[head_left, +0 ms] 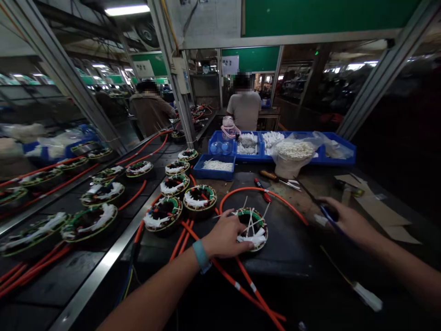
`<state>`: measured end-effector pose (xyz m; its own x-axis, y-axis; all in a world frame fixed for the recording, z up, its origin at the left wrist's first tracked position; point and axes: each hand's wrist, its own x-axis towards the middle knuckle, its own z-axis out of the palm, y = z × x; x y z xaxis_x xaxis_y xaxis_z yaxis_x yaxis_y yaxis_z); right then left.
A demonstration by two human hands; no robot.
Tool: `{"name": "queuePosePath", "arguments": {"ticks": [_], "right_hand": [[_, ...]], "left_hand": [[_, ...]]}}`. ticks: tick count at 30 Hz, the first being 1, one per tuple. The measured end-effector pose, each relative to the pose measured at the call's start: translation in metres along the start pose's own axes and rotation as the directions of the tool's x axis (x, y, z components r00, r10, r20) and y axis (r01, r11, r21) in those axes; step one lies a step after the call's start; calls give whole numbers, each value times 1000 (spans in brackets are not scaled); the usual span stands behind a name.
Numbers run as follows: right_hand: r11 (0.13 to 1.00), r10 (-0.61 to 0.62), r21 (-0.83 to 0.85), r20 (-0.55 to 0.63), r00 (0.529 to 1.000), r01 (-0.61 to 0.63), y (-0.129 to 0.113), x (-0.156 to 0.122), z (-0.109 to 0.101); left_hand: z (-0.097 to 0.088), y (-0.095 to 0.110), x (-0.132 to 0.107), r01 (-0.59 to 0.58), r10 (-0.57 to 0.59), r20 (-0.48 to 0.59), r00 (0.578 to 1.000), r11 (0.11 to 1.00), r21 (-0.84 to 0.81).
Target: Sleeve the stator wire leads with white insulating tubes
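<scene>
- Green-and-white wound ring (pixel 259 240): on the bench just right of your left hand (pixel 225 236).
- Left hand: thumb and fingers lie apart on its edge; can't tell if they grip.
- White sticks (pixel 251 220): poking up from the ring, beside your left fingertips.
- Right hand (pixel 344 219): closed around a dark blue tool (pixel 330 214), blurred.
- Blue tray (pixel 212 174): beyond your left hand.
- Orange cable (pixel 241 189): arcs between both hands.

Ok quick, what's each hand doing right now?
Left hand: touching the wound ring; firm grip can't be told.
Right hand: closed, holding a blue-handled tool.
</scene>
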<state>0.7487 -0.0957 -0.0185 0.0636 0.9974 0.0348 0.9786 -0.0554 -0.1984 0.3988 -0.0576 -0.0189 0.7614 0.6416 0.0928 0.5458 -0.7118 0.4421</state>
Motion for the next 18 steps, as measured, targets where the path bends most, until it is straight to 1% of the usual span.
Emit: {"name": "queuePosePath", "arguments": {"ticks": [1, 2, 4, 5, 6, 7, 10, 13, 15, 16, 18], "right_hand": [[997, -70, 13, 39, 997, 70, -9, -12, -1], [986, -170, 10, 92, 981, 169, -19, -23, 0], [920, -374, -45, 196, 907, 389, -43, -38, 1], [877, -441, -93, 235, 866, 471, -55, -41, 2], [836, -482, -149, 261, 837, 528, -66, -41, 2], [800, -506, -205, 275, 817, 564, -76, -39, 1], [719, -550, -313, 289, 784, 620, -98, -24, -3], [665, -600, -333, 295, 743, 669, -107, -11, -6], [649, -618, -327, 300, 727, 687, -102, -10, -3], [651, -618, -323, 299, 727, 687, -97, -11, -1], [687, -587, -324, 280, 760, 650, -83, -16, 7]], "left_hand": [[0, 2, 3, 24, -24, -23, 999, 1000, -16], [1, 4, 6, 51, -53, -64, 997, 998, -35], [1, 7, 14, 96, -110, -162, 981, 991, -92], [2, 7, 17, 110, -136, -204, 970, 985, -133], [1, 7, 20, 118, -158, -232, 960, 977, -175], [1, 7, 22, 122, -174, -245, 954, 969, -215], [1, 7, 25, 132, -208, -253, 945, 948, -288], [3, 8, 24, 129, -220, -267, 938, 938, -322], [4, 9, 22, 128, -233, -287, 929, 932, -340], [4, 8, 20, 132, -244, -300, 922, 928, -348], [3, 7, 19, 143, -271, -329, 904, 920, -365]]}}
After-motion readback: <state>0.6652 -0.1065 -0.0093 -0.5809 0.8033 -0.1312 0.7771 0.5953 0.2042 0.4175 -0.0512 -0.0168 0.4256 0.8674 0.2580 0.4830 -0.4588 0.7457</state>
